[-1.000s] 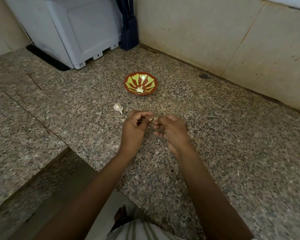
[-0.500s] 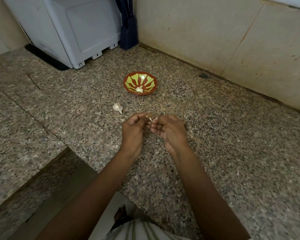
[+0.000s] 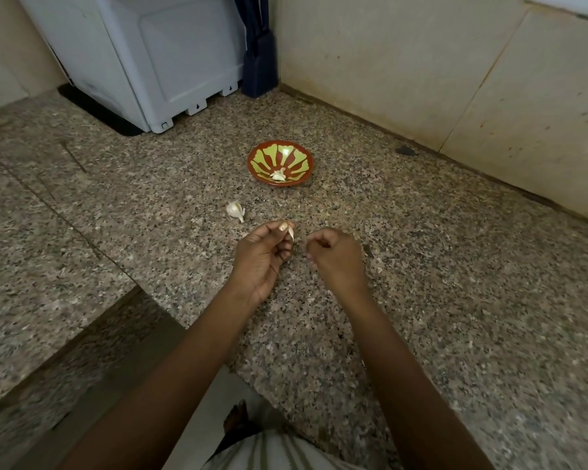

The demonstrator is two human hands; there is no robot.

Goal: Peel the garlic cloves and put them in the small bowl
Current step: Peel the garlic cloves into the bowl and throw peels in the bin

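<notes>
A small red bowl (image 3: 306, 157) with a green petal pattern stands on the granite counter, and pale garlic pieces (image 3: 279, 175) lie inside it. An unpeeled garlic clove (image 3: 235, 210) rests on the counter to the left, in front of the bowl. My left hand (image 3: 263, 254) pinches a small garlic clove (image 3: 291, 233) between thumb and fingertips. My right hand (image 3: 336, 257) hovers just to its right with the fingers curled; I cannot tell whether a bit of peel is in it.
A grey appliance (image 3: 143, 56) stands at the back left beside a dark blue object (image 3: 258, 59) in the corner. Tiled walls (image 3: 421, 69) close the back and right. The counter edge (image 3: 157, 300) drops off at the lower left.
My hands were joined together on the clove; now they have come apart. The clove stays in my left hand and my right hand has moved to the right.
</notes>
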